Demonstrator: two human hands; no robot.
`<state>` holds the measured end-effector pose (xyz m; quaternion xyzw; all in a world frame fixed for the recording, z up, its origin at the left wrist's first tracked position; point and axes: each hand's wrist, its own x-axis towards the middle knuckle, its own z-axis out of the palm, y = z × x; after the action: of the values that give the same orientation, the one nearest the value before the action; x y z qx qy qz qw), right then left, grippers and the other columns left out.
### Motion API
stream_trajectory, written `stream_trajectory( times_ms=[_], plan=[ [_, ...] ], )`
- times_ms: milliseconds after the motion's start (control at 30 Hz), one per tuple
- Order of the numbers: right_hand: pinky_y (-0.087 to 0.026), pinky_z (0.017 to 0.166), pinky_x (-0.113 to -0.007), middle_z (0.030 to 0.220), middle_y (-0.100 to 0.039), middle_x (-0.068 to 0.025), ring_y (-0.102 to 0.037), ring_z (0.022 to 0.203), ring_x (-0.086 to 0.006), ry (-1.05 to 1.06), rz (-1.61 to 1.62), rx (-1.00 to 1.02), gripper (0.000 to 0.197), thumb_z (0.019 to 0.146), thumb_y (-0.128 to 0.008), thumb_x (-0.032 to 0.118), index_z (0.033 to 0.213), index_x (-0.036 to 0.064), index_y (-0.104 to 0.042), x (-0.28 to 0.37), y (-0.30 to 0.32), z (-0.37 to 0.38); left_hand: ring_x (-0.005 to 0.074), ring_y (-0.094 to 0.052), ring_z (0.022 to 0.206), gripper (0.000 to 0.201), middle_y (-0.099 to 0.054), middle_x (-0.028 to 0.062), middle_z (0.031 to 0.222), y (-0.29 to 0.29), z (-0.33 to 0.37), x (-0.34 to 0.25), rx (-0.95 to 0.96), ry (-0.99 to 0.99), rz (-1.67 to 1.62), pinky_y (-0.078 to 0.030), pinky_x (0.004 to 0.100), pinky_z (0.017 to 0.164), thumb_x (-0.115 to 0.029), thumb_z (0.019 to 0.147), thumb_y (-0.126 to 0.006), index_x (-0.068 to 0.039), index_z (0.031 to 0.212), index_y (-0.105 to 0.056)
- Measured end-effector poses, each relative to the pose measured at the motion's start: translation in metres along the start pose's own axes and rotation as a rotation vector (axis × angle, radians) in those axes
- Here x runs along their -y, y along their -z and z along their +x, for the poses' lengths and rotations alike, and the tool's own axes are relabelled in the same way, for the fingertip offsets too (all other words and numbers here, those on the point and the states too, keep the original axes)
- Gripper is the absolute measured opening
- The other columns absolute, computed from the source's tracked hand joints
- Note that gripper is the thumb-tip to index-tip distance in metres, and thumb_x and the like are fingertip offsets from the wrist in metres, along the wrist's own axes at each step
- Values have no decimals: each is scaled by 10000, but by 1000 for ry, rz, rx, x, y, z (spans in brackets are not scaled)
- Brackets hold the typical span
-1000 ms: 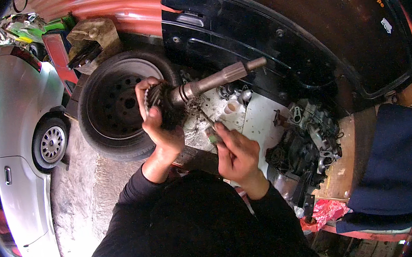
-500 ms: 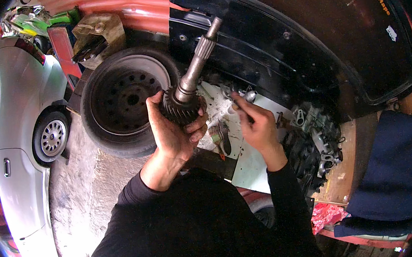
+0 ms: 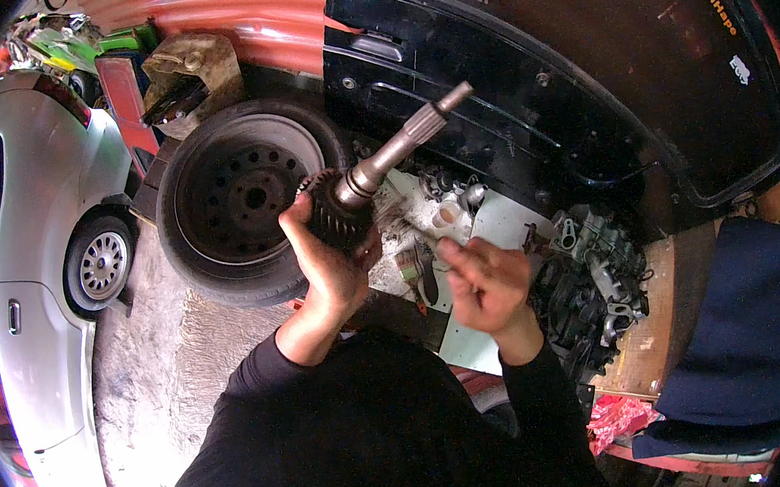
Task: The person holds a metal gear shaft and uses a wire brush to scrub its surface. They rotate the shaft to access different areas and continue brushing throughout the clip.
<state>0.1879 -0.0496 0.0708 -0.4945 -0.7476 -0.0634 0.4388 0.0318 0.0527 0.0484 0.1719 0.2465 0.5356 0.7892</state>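
A steel gear shaft (image 3: 393, 157), with a dark helical gear at its lower end and splines near its tip, is in my left hand (image 3: 329, 273). The fingers and thumb wrap round the gear, and the shaft tilts up to the right. My right hand (image 3: 490, 283) is just right of the gear, its fingers pinched together and smeared by motion. A thin greyish streak runs from those fingertips toward the gear; I cannot make out what it is. Below and between the hands, a brush-like tool with a dark handle (image 3: 426, 282) lies on the work surface.
A wheel with a tyre (image 3: 182, 249) lies behind my left hand. A dark vehicle door panel (image 3: 490, 107) leans at the back. Greasy metal parts (image 3: 599, 270) are heaped at right, beside a white sheet (image 3: 467, 341). A silver car (image 3: 47, 342) stands at far left.
The shaft's tip has swung down and to the right as my left hand turned the gear. My right hand has come lower and nearer to me, its fingers still together.
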Motion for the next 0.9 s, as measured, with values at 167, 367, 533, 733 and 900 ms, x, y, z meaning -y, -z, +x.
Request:
stream_trajectory(
  times_ms=[167,367,533,733,900],
  plan=[
    [-485,492,-342,716,-623,-89,-591,538,-235,-225,-72,41,465,837,-664,72,1291,174,-654,-12,-13,-16,166,-539,864,701,-511,88,1028,3,25,5,125,-790,106,-470,318,774,-572,786,-610,-43,1203,-419],
    [-480,481,-347,689,-587,-59,-566,515,-206,-69,-74,-18,485,803,-681,68,1275,180,-665,19,-25,-3,170,-439,917,833,-453,103,1048,12,37,2,232,-1060,380,-384,319,833,-626,780,-666,33,1198,-376],
    [-475,487,-350,696,-586,-74,-566,522,-233,-257,-39,-28,425,837,-672,99,1258,159,-671,-9,-35,-29,169,-432,882,791,-445,121,1021,17,43,-3,208,-1137,476,-381,320,790,-595,814,-634,55,1182,-375],
    [-491,510,-348,735,-626,-104,-614,577,-257,-95,-28,-100,429,858,-650,82,1285,110,-643,10,-38,-16,172,-437,840,777,-453,117,976,14,43,-3,218,-1195,488,-384,319,754,-596,815,-629,59,1157,-388],
    [-497,522,-337,817,-660,-120,-639,598,-239,-199,5,-94,431,872,-636,56,1302,84,-625,5,-37,-29,173,-439,840,787,-456,120,964,19,48,-2,222,-1187,471,-380,321,748,-596,809,-633,65,1158,-387]
  ],
)
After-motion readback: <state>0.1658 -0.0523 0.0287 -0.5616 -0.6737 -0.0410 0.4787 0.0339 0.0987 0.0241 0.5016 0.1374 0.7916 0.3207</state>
